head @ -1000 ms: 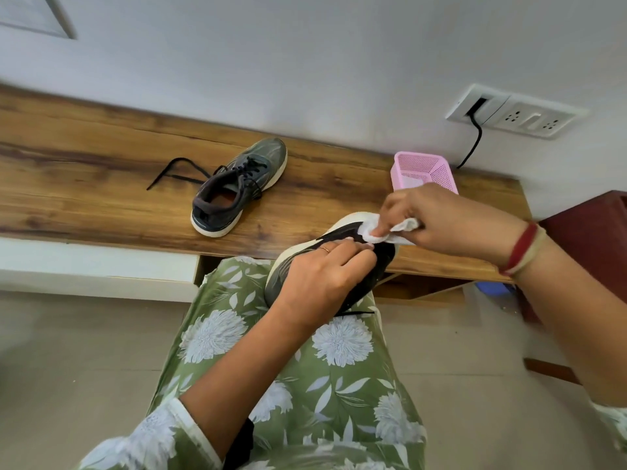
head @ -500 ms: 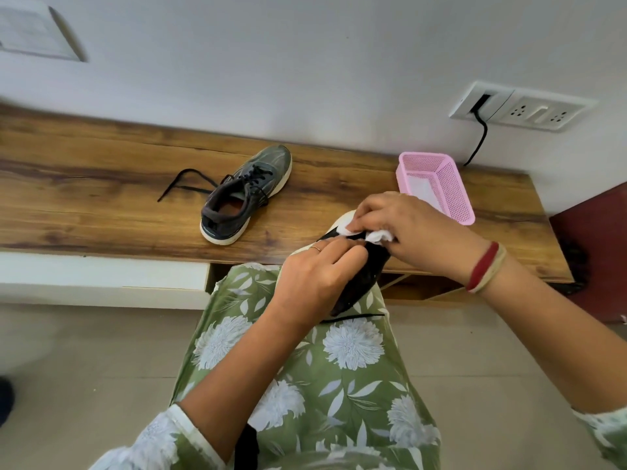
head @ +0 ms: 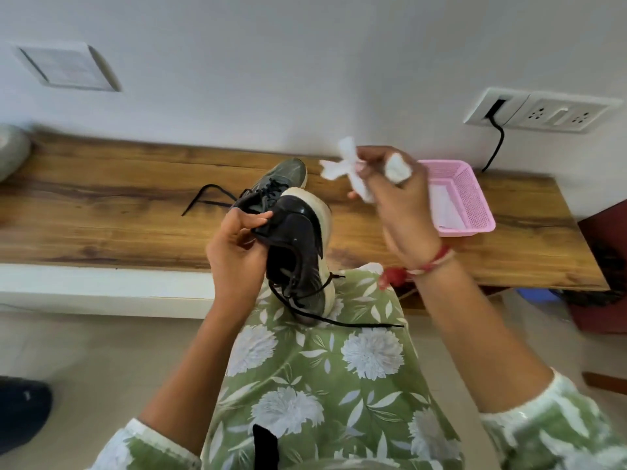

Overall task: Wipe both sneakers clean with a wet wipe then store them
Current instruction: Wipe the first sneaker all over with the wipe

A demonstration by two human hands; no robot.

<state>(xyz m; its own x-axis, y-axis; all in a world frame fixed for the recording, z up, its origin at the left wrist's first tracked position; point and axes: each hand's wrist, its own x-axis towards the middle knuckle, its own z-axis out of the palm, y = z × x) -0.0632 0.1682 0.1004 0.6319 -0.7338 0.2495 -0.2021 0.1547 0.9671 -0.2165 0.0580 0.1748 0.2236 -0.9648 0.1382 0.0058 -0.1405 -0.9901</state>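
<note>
Held sneaker is gripped by the left hand. Its fingers are curled round the dark collar edge near the heel, w/ the thumb on the near side. The shoe is stood nearly upright, heel up and toe end down on the lap, which is covered by a green floral dress. The white sole is turned to the right. A black lace is trailed from the shoe across the fabric.

Wet wipe is pinched in the right hand. The fingers are curled round it, crumpled ends are left sticking out to the left, and another white bit is seen between the fingers. Hand and wipe are raised above the bench, apart from the held shoe and to its upper right. A red thread band is worn on the right wrist.

2nd sneaker is seen on the wooden bench, sole down, toe toward the wall. It sits directly behind the held shoe and is partly hidden by it. One lace end is spread over the wood to its left.

A pink mesh basket is placed on the bench at the right, behind the right hand, w/ sth white inside. That item can't be identified. A wall socket plate is mounted above it, w/ a black cable hanging down behind the bench.
</note>
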